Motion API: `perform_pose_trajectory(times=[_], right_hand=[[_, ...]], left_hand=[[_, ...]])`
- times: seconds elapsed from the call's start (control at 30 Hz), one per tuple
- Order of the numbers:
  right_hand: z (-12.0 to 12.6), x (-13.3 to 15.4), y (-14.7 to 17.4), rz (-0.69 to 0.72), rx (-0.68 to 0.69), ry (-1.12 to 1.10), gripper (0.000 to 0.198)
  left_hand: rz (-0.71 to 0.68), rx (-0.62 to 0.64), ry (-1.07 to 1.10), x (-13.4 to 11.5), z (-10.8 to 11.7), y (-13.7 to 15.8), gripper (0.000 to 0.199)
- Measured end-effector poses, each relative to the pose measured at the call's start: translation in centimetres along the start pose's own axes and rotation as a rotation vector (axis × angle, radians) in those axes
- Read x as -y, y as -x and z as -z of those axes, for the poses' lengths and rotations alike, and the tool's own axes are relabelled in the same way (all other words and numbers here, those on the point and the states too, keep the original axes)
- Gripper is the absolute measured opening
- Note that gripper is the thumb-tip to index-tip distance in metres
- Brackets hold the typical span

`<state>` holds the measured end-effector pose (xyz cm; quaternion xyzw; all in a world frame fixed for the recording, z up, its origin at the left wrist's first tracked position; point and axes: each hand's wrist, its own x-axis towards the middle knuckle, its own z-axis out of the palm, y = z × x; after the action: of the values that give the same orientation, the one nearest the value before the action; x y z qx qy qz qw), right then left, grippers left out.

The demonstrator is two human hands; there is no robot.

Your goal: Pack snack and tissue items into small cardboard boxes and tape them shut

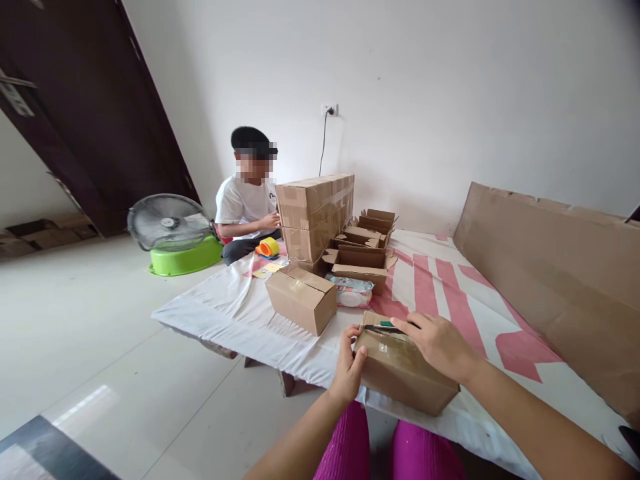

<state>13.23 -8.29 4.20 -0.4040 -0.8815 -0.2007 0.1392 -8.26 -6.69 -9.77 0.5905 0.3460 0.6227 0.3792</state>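
A closed cardboard box (410, 380) with a strip of clear tape lies at the near edge of the table, just above my knees. My left hand (351, 360) grips its left end, thumb on the near side and fingers at the far corner. Across the top of the box, my right hand (443, 343) holds a slim dark-and-green tool (386, 325), its narrow end lying near the left fingertips. The fingers partly cover this tool, so I cannot make out its exact kind.
Another closed box (300, 300) and a wipes pack (353, 292) lie beyond. Behind them are stacked taped boxes (320, 213) and several open boxes (357, 260). A person (247, 200) sits at the far left near yellow tape (269, 247). Flat cardboard (545, 267) leans right.
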Motion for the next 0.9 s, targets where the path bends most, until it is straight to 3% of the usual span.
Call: perform_pose_trajectory(times=[0.3,0.5,0.67,0.9], right_hand=[[1.8,-0.3,0.8,0.077,0.090,0.121,0.047],[4.0,-3.2,6.2,0.066,0.081,0.098,0.060],[4.8,-5.3,11.2,-0.062,0.093,0.097,0.063],[4.2,-6.1,13.1,-0.289,-0.016,0.079,0.040]], left_hand=[[0.007,-0.024,-0.085,-0.1,-0.1,-0.1,0.038],[0.012,-0.038,-0.094,0.0,-0.2,0.0,0.037],[0.014,-0.050,-0.103,-0.2,-0.3,-0.1,0.042],[0.099,0.042,-0.142,-1.1,0.6,-0.7,0.050]])
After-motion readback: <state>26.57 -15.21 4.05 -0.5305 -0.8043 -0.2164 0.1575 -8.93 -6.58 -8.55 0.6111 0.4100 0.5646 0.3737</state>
